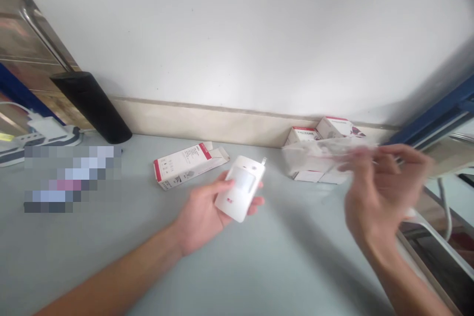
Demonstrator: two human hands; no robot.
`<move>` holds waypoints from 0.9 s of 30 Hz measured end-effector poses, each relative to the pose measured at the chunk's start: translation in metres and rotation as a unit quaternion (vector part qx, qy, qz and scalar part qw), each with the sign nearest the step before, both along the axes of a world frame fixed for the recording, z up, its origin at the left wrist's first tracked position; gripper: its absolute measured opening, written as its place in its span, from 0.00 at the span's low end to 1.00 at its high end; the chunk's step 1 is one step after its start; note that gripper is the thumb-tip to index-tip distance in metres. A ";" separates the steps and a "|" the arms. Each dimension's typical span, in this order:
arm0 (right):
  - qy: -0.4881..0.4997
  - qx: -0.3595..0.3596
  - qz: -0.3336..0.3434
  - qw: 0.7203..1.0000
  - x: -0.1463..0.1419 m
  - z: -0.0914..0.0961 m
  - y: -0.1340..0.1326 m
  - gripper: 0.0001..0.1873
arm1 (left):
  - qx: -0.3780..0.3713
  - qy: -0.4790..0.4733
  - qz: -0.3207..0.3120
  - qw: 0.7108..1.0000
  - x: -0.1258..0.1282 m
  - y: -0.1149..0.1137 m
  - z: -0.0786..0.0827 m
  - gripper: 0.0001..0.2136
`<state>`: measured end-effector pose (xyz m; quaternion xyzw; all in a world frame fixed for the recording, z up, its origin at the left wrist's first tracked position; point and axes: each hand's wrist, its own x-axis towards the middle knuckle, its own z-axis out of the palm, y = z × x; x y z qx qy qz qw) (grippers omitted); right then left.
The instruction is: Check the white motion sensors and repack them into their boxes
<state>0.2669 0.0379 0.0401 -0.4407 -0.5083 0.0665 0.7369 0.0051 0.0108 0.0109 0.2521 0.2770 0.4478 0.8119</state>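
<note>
My left hand (202, 215) lies palm up over the pale table (259, 266) and holds a white plastic sensor unit (241, 187) with a frosted window and a small red mark. To the right, my right hand (374, 195) is raised and blurred by motion. Its fingers pinch a clear plastic bag (318, 154) that stretches leftward in front of the stacked boxes. An open white-and-red carton (187, 164) lies on the table just left of the sensor.
Several small white-and-red boxes (322, 133) are stacked against the white wall at the right. A black cylinder (91, 106) stands at the back left beside a white power strip (40, 133). The table's right edge meets a blue frame (433, 113).
</note>
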 end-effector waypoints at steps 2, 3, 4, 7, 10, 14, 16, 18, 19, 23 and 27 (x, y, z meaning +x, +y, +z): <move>0.014 -0.073 0.080 0.994 -0.008 -0.017 0.001 0.18 | -0.001 -0.006 0.058 0.998 -0.004 0.002 0.005 0.23; 0.010 -0.111 0.112 0.987 -0.013 -0.026 0.000 0.16 | 0.001 -0.009 0.083 0.997 -0.006 0.003 0.007 0.24; 0.002 -0.150 0.138 0.979 -0.017 -0.033 -0.001 0.15 | 0.005 -0.012 0.104 0.995 -0.007 0.003 0.009 0.25; -0.069 -0.256 0.173 0.949 -0.024 -0.048 -0.004 0.13 | 0.022 -0.019 0.142 0.989 -0.009 0.002 0.014 0.26; -0.170 -0.320 0.144 0.921 -0.023 -0.049 -0.005 0.13 | 0.029 -0.016 0.135 0.990 -0.008 0.000 0.016 0.23; -0.153 -0.330 0.103 0.926 -0.018 -0.042 -0.005 0.15 | 0.016 -0.008 0.096 0.995 -0.004 -0.002 0.014 0.22; -0.117 -0.319 0.112 0.934 -0.016 -0.039 -0.005 0.16 | 0.008 -0.010 0.085 0.996 -0.001 -0.002 0.012 0.23; -0.096 -0.296 0.127 0.942 -0.017 -0.038 -0.006 0.16 | 0.007 -0.015 0.072 0.997 0.001 -0.003 0.009 0.23; -0.099 -0.284 0.128 0.945 -0.017 -0.038 -0.007 0.15 | 0.010 -0.015 0.065 0.998 0.002 -0.003 0.008 0.23; -0.235 -0.250 0.057 0.938 -0.023 -0.037 -0.014 0.16 | 0.035 -0.014 0.039 0.999 0.005 -0.006 0.006 0.21; -0.324 -0.216 0.016 0.921 -0.029 -0.033 -0.024 0.16 | 0.050 -0.023 0.014 0.998 0.008 -0.010 0.006 0.20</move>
